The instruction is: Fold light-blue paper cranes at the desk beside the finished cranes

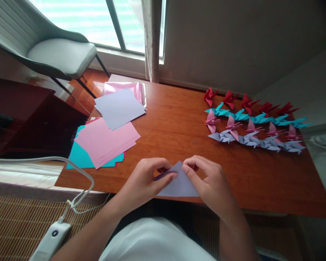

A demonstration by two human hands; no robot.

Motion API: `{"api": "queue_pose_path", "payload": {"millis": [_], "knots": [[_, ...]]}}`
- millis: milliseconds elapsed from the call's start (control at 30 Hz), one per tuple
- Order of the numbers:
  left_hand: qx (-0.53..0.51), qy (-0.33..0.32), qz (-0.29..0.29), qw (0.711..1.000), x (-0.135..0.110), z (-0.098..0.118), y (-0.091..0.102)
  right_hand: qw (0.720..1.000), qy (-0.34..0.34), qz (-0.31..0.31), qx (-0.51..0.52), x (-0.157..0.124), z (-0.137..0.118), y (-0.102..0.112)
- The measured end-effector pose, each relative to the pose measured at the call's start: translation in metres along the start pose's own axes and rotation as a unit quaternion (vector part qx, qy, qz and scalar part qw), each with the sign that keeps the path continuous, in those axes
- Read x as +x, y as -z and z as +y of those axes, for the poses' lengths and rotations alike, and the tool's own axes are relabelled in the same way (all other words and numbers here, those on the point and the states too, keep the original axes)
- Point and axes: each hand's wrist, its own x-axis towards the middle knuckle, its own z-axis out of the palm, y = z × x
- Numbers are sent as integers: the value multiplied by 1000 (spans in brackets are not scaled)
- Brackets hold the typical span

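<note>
- Centrally, a folded purple paper (180, 185) with a peaked top is held at the table's near edge; whether it touches the wood cannot be told.
- The left hand (148, 177) has its fingers clamped on the paper's left slope, thumb on the near face.
- The right hand (210, 177) pinches near the peak, thumb and forefinger together on the paper.
- Brown, glossy and wood-grained, the table (168, 134) spreads beyond both hands.
- Left on it, purple sheets (122, 108) overlap a shiny packet (123, 87) and pink sheets (105, 139), with blue sheets (78, 157) beneath.
- Right on it stand rows of paper birds: red (229, 98), blue (239, 115), pink (251, 127) and purple (247, 139).
- Past the far edge are a plain wall (220, 43), a curtain (152, 40) and a bright window (84, 18).
- A pale-seated chair (59, 56) stands far left, near a dark red cabinet (19, 105).
- Near left, a white power strip (50, 241) lies on a slatted mat (13, 221).
</note>
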Motion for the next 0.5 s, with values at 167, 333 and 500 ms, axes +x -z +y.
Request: {"api": "queue_pose_path", "payload": {"millis": [167,333,500], "knots": [[-12,18,3,1000,1,-7,-2,1000,2,-1,-8,2,3,0],[-31,34,0,999,3,-7,-2,1000,3,2,-8,3,3,0],[-46,42,1,998,5,-7,-2,1000,-3,-2,-8,3,5,0]]}}
